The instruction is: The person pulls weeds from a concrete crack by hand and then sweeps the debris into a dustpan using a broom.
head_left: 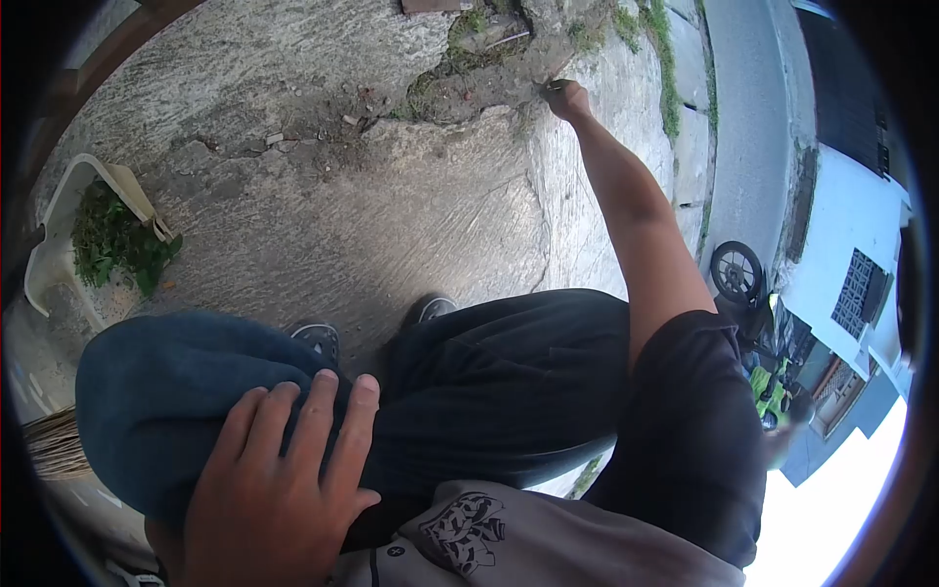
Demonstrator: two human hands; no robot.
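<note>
A: Where is the right hand (567, 98)?

B: At the end of an outstretched arm, far forward, at the edge of a broken patch (469, 73) in the concrete ground (323, 215). The fingers are curled in on something small and dark. It may be a weed or a bit of root, but it is too small to tell, so the grip can only be called narrow and curled, contents unclear.

A: What grows around that patch?

B: Grass and weeds (468, 29) sprout from the cracked, soil-filled gap just left of the hand. More green runs along the curb (667, 78) to its right.

A: And the left hand (279, 479)?

B: It lies flat on the person's left knee (176, 391), on blue trousers, fingers spread and pointing forward. It is open and holds nothing.

A: Where are the pulled plants?

B: A white dustpan (68, 210) lies on the ground at far left, well apart from the right hand, with a heap of green leafy weeds (117, 240) in it. Bristles of a broom (54, 445) show at the lower left edge.

A: Anything else in view?

B: Two shoes (318, 338) stand on the concrete between the knees. A motorbike wheel (736, 272) and a white wall (841, 235) appear at right.
</note>
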